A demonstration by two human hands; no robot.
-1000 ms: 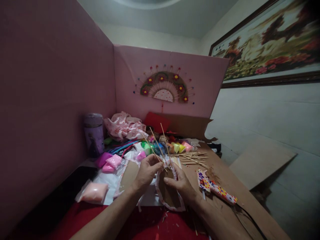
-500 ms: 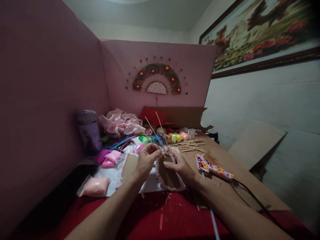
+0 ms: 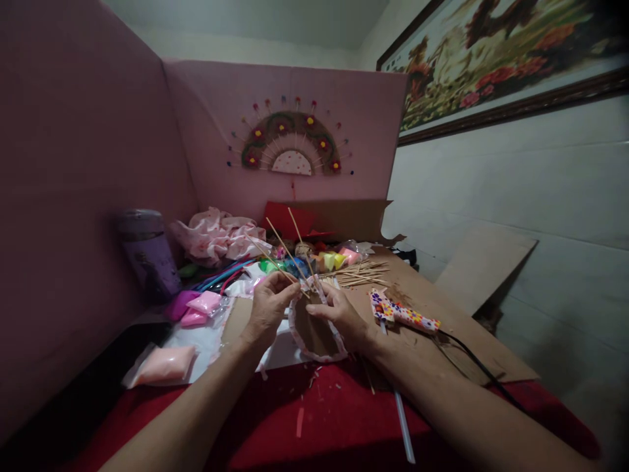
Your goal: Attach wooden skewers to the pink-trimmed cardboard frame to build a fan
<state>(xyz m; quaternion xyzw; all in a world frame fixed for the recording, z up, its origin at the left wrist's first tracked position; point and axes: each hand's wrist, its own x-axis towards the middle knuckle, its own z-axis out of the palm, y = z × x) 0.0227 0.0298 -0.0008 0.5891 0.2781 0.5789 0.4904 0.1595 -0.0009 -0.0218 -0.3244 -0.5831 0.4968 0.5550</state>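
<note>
My left hand [image 3: 269,307] pinches a thin wooden stick [image 3: 269,254] between thumb and fingers, its lower end over the top of a cardboard piece [image 3: 317,337]. That piece is rounded, brown in the middle, with light patterned cloth wrapped around its edge. My right hand [image 3: 343,316] grips it by the right side, thumb lying on the brown face. Two more sticks [image 3: 278,238] rise from its upper edge; how they are fixed is hidden by my fingers. Behind my left hand lies a second cloth-edged cardboard piece [image 3: 236,319], partly covered.
At right lies a flower-covered glue gun [image 3: 413,316] with its cord and a clear glue stick [image 3: 403,426]. Loose sticks [image 3: 363,273] are piled behind my right hand. Clay packets [image 3: 164,365], crumpled pink cloth [image 3: 216,236] and a purple tumbler [image 3: 150,259] stand left. A decorated fan [image 3: 292,141] hangs ahead.
The whole view has shifted, so everything appears a little further left and higher. Both hands keep nearly the same hold on the stick and the cardboard piece.
</note>
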